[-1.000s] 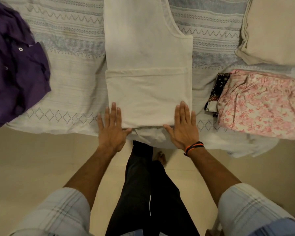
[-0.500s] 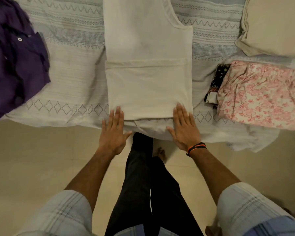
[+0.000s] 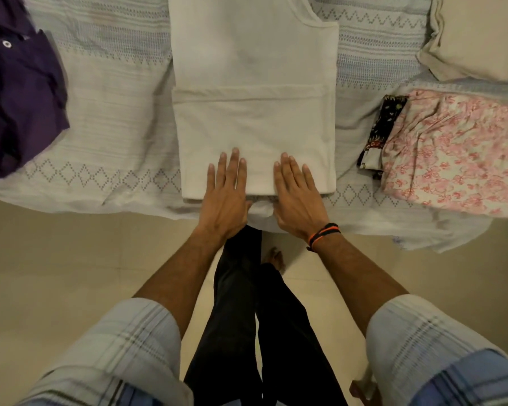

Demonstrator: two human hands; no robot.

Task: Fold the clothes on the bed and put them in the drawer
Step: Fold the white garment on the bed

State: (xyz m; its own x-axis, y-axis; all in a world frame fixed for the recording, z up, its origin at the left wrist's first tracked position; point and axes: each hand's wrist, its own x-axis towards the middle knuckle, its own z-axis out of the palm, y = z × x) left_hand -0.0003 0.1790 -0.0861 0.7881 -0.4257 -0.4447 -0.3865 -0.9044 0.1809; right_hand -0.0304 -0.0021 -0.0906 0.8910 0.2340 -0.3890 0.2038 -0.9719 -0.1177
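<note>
Patterned bedspread [image 3: 100, 118] on the bed is carrying a cream sleeveless garment [image 3: 252, 83] at centre, its near end already doubled up and its long axis running straight away from the person. Both hands are lying flat on the near folded edge, left hand [image 3: 225, 197] and right hand [image 3: 298, 200] close together near the middle, fingers extended and pinching nothing, so neither grip is holding cloth. Judgement: the unfolded length is lying directly beyond both hands, equally near, so the next fold is probably calling for both hands working forward along that axis.

Purple shirt [image 3: 18, 92] — cut off left
</note>
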